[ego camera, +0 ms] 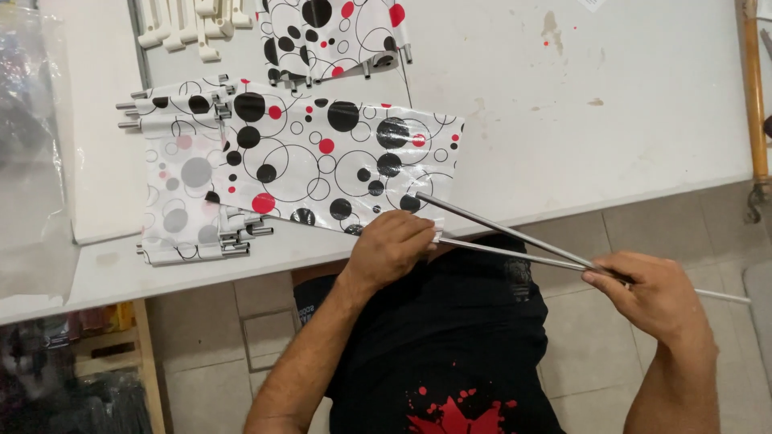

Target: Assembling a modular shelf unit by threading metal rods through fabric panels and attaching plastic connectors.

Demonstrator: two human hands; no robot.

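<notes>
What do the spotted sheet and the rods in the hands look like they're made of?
Spotted sheet: likely thin plastic or coated fabric; it looks glossy, with glare patches. Rods: apparently metal; thin, straight, silver-grey with a dull shine. The left hand presses the sheet edge; the right hand pinches the rods.

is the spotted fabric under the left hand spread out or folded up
Spread: the spotted fabric lies flat on the white table, its near edge under the left hand.

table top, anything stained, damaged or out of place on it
The white table carries brownish smears and small red specks near its far edge and middle. The spotted plastic sheet lies askew, its corner at the left hand overhanging the edge. Nothing looks broken.
</notes>
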